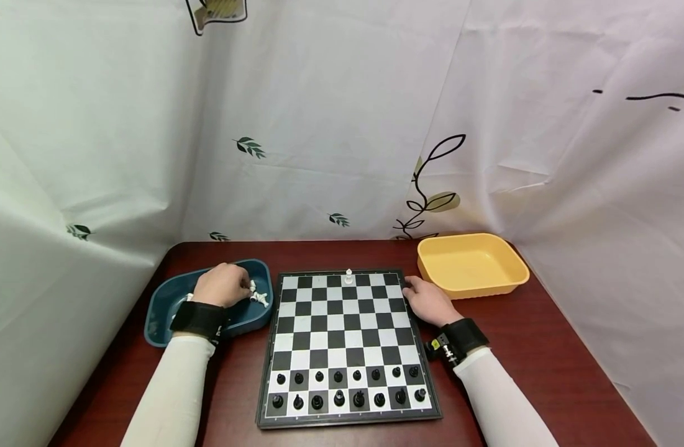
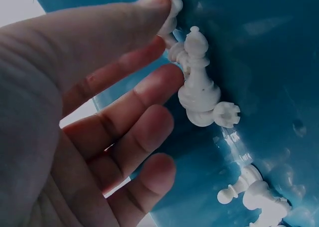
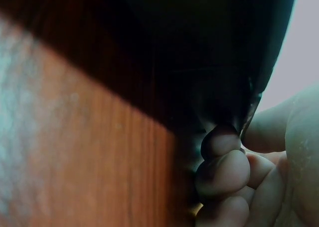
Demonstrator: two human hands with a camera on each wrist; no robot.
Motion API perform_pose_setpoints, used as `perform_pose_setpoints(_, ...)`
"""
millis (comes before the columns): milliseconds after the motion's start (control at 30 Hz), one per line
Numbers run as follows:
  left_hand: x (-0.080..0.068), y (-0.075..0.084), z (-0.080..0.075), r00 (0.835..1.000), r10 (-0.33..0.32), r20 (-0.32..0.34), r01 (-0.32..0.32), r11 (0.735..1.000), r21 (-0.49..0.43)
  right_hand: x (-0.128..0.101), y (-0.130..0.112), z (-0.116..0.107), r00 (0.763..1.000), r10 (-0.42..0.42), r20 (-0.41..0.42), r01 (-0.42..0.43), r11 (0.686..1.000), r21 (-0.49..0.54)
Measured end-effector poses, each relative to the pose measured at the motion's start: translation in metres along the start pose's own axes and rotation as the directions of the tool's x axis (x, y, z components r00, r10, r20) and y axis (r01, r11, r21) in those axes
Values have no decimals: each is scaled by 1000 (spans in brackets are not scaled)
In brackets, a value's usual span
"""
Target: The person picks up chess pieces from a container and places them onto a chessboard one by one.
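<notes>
My left hand (image 1: 221, 285) reaches into a blue bin (image 1: 157, 326) at the left, among white chess pieces (image 1: 259, 298). In the left wrist view, its thumb and index tips sit close by a white piece (image 2: 173, 17); whether they pinch it is unclear. A white bishop (image 2: 198, 82) lies beside the middle fingertip. At the chessboard's (image 1: 319, 323) far right edge, my right hand (image 1: 431, 302) grips the rim between thumb and curled fingers. Black pieces (image 1: 359, 398) fill the two near rows. One white chess piece (image 1: 348, 277) stands on the far row.
A yellow bin (image 1: 473, 288) sits on the dark red table (image 1: 520, 347) behind my right hand. White cloth (image 1: 330, 124) with leaf prints hangs along the back and sides.
</notes>
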State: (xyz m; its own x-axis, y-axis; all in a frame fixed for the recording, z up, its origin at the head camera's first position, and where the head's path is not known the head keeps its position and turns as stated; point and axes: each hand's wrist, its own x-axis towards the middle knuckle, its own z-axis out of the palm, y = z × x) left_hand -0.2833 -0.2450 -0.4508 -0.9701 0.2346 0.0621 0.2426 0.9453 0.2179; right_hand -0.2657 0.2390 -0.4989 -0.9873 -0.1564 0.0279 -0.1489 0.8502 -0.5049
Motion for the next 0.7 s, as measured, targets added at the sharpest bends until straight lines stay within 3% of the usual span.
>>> perform_pose_setpoints(233,0,0,-1,1000,-22,11,21,1000,13,1,-2,0,1000,1,6,-1,1000,4)
perform_pose_setpoints(533,-1,-2,0,993,-70,96,70,998,-1,1,-2,0,1000,3,16,-3,1000,3)
perform_pose_setpoints(700,-1,-1,1,995,-56,82,56,998,3,0,-3,0,1000,5,16,-5,1000,2)
